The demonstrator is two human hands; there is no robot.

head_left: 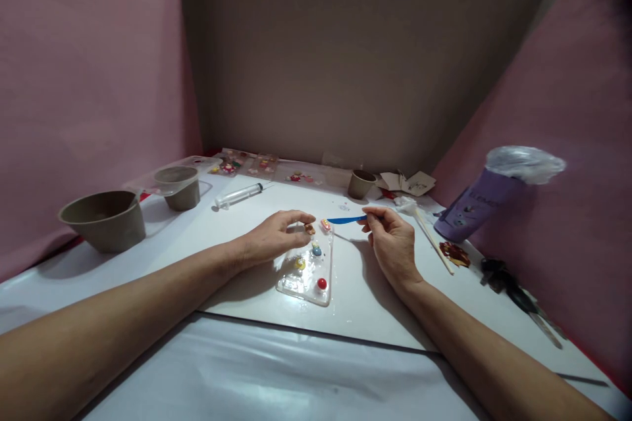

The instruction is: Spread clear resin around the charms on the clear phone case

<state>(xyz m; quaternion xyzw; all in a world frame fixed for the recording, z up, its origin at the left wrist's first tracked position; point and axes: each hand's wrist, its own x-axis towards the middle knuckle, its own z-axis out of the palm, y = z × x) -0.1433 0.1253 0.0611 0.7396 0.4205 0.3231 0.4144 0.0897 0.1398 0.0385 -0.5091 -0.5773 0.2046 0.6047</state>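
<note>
A clear phone case (306, 293) lies on the white board, with glossy clear material over its surface. Small charms sit on it: a red ball (322, 283), a yellow piece (299, 264), a blue one (316, 249), a brown one (309, 229) and a pink one (326, 225). My left hand (271, 237) rests over the case's upper left, thumb and forefinger apart on either side of the brown charm. Between the fingertips of my right hand (392, 240) is a blue plastic knife (347, 219), its tip touching or very near the pink charm.
At left stand a large brown cup (106, 223) and a smaller cup (178, 187). A syringe (239, 196) lies behind my left hand; another cup (362, 184) is at the back. On the right are a wooden stick (434, 242), a tilted purple container (476, 200) and dark-handled tools (518, 296).
</note>
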